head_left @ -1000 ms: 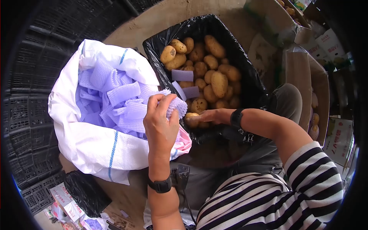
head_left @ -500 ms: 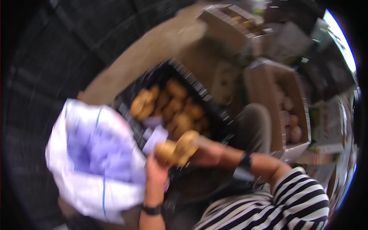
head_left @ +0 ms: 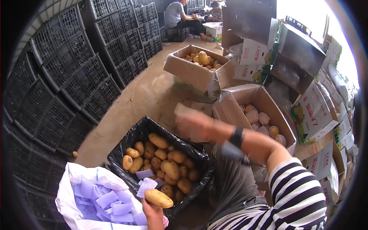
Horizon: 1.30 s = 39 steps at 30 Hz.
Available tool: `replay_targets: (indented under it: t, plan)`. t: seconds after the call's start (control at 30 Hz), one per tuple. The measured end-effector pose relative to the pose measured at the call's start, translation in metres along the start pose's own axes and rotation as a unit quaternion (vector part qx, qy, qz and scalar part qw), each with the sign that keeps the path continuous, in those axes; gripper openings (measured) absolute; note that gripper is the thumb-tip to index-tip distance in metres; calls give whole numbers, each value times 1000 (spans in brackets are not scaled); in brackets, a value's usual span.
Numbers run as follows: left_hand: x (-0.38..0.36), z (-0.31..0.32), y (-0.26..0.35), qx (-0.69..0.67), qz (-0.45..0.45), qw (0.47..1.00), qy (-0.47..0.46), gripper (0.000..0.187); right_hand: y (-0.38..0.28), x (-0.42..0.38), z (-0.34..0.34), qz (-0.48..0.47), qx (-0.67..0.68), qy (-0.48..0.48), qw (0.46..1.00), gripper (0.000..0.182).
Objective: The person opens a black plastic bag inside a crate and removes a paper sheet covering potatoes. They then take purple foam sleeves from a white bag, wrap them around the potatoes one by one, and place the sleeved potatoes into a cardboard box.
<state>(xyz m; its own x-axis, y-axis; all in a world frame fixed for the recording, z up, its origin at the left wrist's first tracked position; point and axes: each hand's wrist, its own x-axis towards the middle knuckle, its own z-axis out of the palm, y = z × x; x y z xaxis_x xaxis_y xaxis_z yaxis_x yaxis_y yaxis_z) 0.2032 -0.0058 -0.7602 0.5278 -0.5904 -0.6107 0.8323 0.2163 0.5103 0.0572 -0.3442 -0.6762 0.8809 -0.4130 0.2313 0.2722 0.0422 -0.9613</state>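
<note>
Stacked black crates [head_left: 76, 76] wall the floor. Left hand [head_left: 153, 211] grips a potato [head_left: 158, 198], long axis crosswise, above the foam sleeves [head_left: 107, 203]; right hand [head_left: 189, 122], blurred, fingers unreadable, perhaps holding something pale, hovers nearer the box [head_left: 260, 115].

A red "7" stands on the white cartons [head_left: 311, 111] at right (other print too small to read).

Left hand [head_left: 152, 209] grips potato [head_left: 158, 198]; right hand [head_left: 190, 122] blurred.
</note>
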Motion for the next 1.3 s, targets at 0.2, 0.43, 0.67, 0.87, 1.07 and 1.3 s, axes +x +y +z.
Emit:
replay_targets:
  t: [0.2,0.43,0.67,0.87,1.07,1.3]
  plan:
    - [8,-12,-17,142,125,982,3,43,69,-89,210,348,311,-98,879,56]
    - [-16,8,-9,655,471,584,86,22,65,-133,191,326,417,-9,848,52]
    - [-48,14,-79,144,80,986,-37,25,56,-152,172,343,506,-28,791,63]
    - [-69,27,-83,522,447,724,56,17,51,-149,172,266,70,-62,960,52]
    - [-30,-2,9,713,447,536,68,32,12,-193,114,273,-25,165,947,47]
    - [-13,-83,125,924,251,275,84,51,-57,-309,-42,51,-518,440,732,55]
